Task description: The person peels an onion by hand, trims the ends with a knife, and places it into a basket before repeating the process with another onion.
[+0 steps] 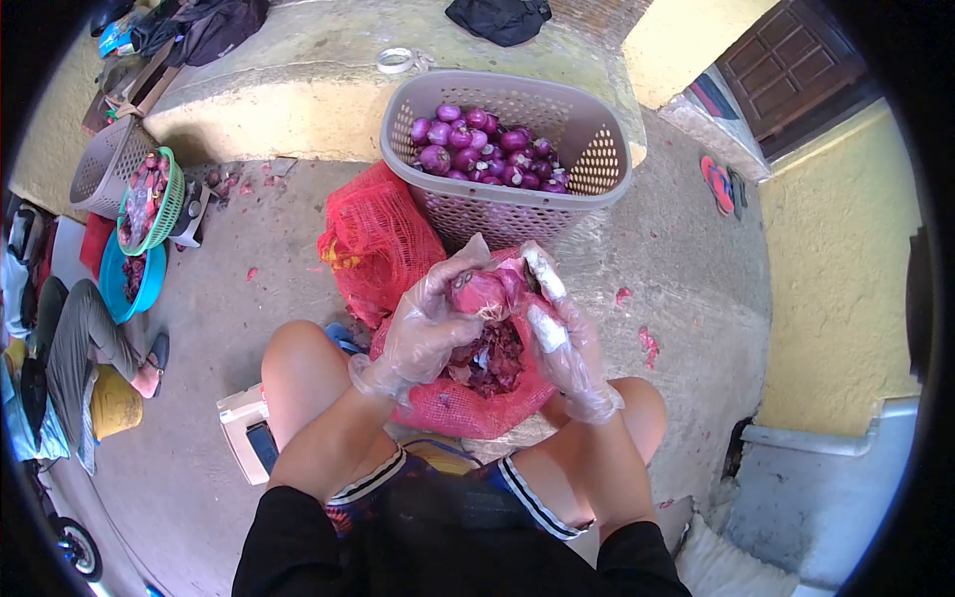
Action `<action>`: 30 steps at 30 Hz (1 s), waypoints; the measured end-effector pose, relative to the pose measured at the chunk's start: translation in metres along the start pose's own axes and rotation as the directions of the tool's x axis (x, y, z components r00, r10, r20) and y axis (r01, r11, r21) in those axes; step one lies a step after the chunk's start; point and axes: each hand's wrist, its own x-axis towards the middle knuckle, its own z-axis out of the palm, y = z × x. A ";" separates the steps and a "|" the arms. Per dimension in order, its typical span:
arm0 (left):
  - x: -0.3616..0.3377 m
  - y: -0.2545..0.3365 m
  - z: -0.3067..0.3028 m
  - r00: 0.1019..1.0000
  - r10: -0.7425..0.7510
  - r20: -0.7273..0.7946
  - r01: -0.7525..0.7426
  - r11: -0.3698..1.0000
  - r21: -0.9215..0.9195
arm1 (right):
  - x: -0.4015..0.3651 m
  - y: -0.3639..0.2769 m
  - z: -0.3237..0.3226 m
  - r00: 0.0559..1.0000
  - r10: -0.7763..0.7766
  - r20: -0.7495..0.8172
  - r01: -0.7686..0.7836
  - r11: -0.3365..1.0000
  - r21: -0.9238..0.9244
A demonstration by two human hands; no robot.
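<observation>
A red onion (479,295) with loose papery skin is held between my two hands, root end towards me. My left hand (423,323), in a clear plastic glove, is closed around its left side. My right hand (569,348), gloved too and with white wrapping on its fingers, grips the right side, where skin hangs loose. A dark spot shows between its fingers, too small to name. Below the hands, a red mesh sack (468,410) stands open between my knees, with dark onion skins (487,363) inside.
Beyond the sack stands a grey-brown plastic basket (507,206) of purple onions (477,149). Another red mesh bag (373,234) leans beside it. On the left are a green basket (169,204), a blue basin (149,289) and a seated person's leg (95,343). Flip-flops (716,186) lie at right.
</observation>
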 end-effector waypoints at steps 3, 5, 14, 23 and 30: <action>0.001 0.008 0.006 0.994 -0.105 -0.040 0.101 0.991 -0.088 | 0.000 -0.001 0.000 1.000 0.007 0.014 -0.007 1.000 0.023; 0.002 0.012 0.012 0.983 -0.175 -0.063 0.160 0.968 -0.194 | 0.000 -0.001 0.000 0.999 0.025 0.027 -0.026 0.999 0.042; 0.005 -0.012 -0.010 0.989 -0.023 -0.147 0.040 0.993 0.115 | -0.001 -0.001 0.002 0.999 0.052 0.016 -0.051 0.996 -0.067; 0.007 -0.014 -0.010 0.990 0.013 -0.138 0.001 0.995 0.098 | -0.016 0.030 0.001 0.974 0.201 0.106 -0.163 0.944 -0.288; 0.005 0.004 0.006 0.987 -0.109 -0.115 0.101 0.992 -0.072 | -0.002 -0.001 0.014 0.991 0.106 0.080 -0.092 0.983 -0.161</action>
